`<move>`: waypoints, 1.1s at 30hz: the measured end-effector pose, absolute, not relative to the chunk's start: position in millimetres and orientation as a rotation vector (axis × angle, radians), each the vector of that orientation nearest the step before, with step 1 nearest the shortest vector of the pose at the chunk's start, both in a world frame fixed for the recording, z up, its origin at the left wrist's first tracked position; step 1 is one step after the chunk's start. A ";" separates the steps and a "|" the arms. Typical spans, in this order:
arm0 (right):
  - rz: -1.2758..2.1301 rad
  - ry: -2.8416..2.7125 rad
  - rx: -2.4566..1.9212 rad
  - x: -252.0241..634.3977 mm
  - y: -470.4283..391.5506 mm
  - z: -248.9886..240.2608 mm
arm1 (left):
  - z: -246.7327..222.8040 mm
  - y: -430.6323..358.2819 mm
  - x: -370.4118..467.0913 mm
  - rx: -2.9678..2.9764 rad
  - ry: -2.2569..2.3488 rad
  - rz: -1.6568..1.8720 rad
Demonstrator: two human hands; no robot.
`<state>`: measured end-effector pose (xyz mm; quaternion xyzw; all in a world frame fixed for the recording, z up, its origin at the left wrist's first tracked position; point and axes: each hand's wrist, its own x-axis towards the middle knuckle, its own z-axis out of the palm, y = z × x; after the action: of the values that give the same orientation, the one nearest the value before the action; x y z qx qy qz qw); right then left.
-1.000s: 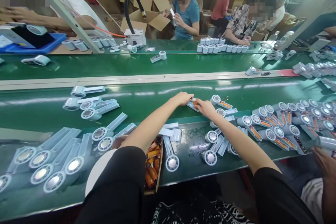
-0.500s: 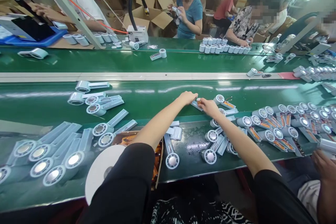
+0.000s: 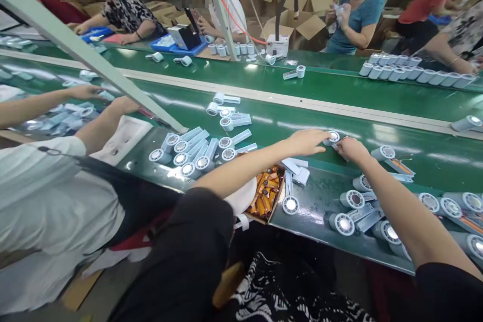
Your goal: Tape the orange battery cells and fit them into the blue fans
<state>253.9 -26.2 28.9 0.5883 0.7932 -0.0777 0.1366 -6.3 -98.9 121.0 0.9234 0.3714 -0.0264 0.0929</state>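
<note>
Left hand: grip part open, thumb apart from the fingers, fingertips at the rim of a pale blue handled unit. Cannot tell whether it bears weight or only steadies. Right hand: fingers curled in and closed, seemingly pinching the unit's near side; exact contact too small to read.

The unit sits between the two hands, round face up, over the far part of the table. Its handle is mostly hidden by the right hand.

Near the grip, to its right: another unit, an orange piece lying along its handle, thin wires at the far end. Toward the body, a cluster of like units. Left of the grip and nearer the body: a box of orange pieces, beside the left forearm.

Judgement on handling: let the left fingers brace the rim so the round end cannot roll; keep the right pinch light and low along the handle, since thin wires, if present here too, could snag or get trapped. Forearms best kept high over box and cluster.
</note>
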 end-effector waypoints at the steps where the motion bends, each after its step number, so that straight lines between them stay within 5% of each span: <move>1: -0.181 2.288 1.748 254.8 -32.5 34.2 | 123.9 -124.9 -37.0 2.695 1.137 -0.029; 6: -0.102 2.498 2.077 236.2 -114.2 61.3 | 99.2 -278.2 -190.4 2.416 1.309 0.089; 11: -1.044 2.711 1.518 155.1 -226.7 67.5 | 45.7 -350.7 -223.3 2.384 1.591 0.110; 18: -0.832 2.844 1.506 76.5 -223.4 29.9 | 19.9 -362.9 -214.4 2.297 1.743 0.442; 24: -2.318 2.736 1.731 88.5 -216.0 45.5 | 27.9 -385.2 -204.7 2.441 1.823 0.674; 26: -2.577 2.561 1.710 91.9 -225.8 62.2 | 31.7 -389.4 -199.0 2.534 1.819 0.671; 33: -1.864 2.858 1.764 85.4 -237.7 99.6 | 44.0 -385.4 -189.1 2.794 1.752 0.636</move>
<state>85.4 -237.7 99.6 0.4314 0.6990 -0.4560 -0.3427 -189.1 -385.4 44.0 0.8270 0.5186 0.1881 -0.1082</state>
